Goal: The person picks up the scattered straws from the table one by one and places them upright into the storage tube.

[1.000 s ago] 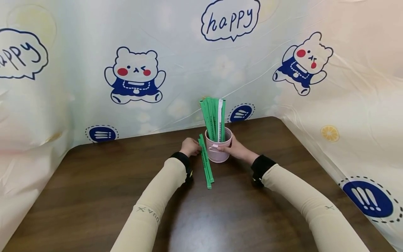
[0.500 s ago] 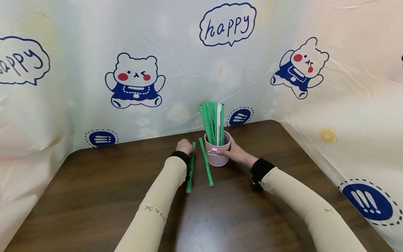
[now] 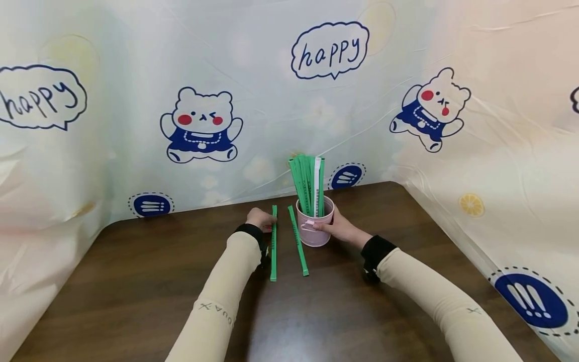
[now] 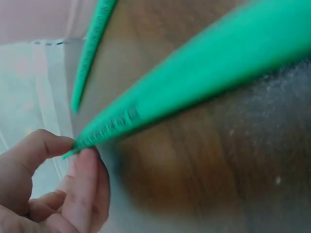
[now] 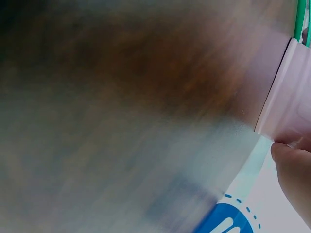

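Note:
My left hand (image 3: 261, 219) pinches the far end of a green paper-wrapped straw (image 3: 273, 254) with small dark print. In the left wrist view, thumb and fingertips close on that straw's tip (image 4: 90, 138). A second wrapped straw (image 3: 299, 244) lies on the table between it and a small pink bucket (image 3: 315, 236). The bucket stands upright, and my right hand (image 3: 340, 227) grips its right side, thumb near the small handle at the front. Several green wrapped straws (image 3: 298, 183) and a white one (image 3: 317, 188) stand in it. The right wrist view shows only my right thumb (image 5: 294, 174) against the bucket.
The brown wooden table (image 3: 149, 281) reaches back to a printed cloth (image 3: 271, 110) with bear drawings, which also hangs along both sides. The bucket stands near the table's back edge.
My left hand has separated one straw from the other beside the bucket and moved it left, turning it roughly parallel to the table's side. The right hand stays on the bucket.

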The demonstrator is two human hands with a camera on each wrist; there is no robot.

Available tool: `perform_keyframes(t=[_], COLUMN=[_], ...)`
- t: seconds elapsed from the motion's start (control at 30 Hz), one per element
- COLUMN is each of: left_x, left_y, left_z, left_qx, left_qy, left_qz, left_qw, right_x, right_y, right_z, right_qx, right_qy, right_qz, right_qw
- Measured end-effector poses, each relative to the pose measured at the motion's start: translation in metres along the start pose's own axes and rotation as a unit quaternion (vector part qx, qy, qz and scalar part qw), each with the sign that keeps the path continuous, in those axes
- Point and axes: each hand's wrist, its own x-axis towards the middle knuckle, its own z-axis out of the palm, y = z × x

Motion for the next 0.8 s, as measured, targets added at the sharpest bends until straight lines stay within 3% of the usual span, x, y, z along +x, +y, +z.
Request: perform_keyframes(t=[0.1,0.13,0.23,0.27,0.3,0.33,0.37,0.47,0.5,0.57,0.67,0.8], left_x=[0.013,0.03,0.054,0.066,0.065,0.06,0.042,0.002,-0.021,-0.041,-0.062,-0.076], left_y=[0.0,-0.007,-0.001,0.0,0.008,0.018,0.038,0.081,0.1,0.125,0.15,0.16], left_z=[-0.008,-0.013,-0.032,-0.041,-0.048,-0.056,-0.061,-0.074,-0.074,-0.075,-0.069,-0.05], left_qx=[-0.07,-0.097,-0.137,-0.166,-0.179,-0.192,-0.193,-0.228,-0.224,-0.235,-0.253,-0.262], left_qy=[-0.018,-0.038,-0.062,-0.08,-0.082,-0.084,-0.065,-0.034,-0.005,0.018,0.046,0.066], left_qz=[0.004,0.028,0.059,0.089,0.102,0.112,0.11,0.15,0.147,0.182,0.228,0.292], left_qw=[0.9974,0.9942,0.9868,0.9789,0.9751,0.9714,0.973,0.9613,0.9635,0.9547,0.9391,0.9176], right_x=[-0.001,-0.002,-0.002,-0.002,-0.002,-0.002,-0.002,-0.002,-0.002,-0.001,0.0,0.001], right_y=[0.0,0.0,0.0,0.0,-0.001,-0.001,-0.001,-0.001,-0.001,-0.002,-0.002,0.0], right_z=[0.0,0.0,0.0,-0.001,-0.001,-0.001,-0.001,0.0,0.0,-0.001,-0.002,0.0], right_qx=[0.0,0.0,0.0,-0.001,0.001,0.004,0.004,0.007,0.01,0.007,0.003,-0.005], right_qy=[0.003,0.003,0.0,0.0,0.0,0.0,0.0,0.001,0.0,0.003,0.004,0.003], right_qz=[0.006,0.008,0.011,0.011,0.012,0.014,0.013,0.014,0.015,0.015,0.01,0.007], right_qw=[1.0,1.0,1.0,1.0,1.0,1.0,1.0,1.0,1.0,1.0,1.0,1.0])
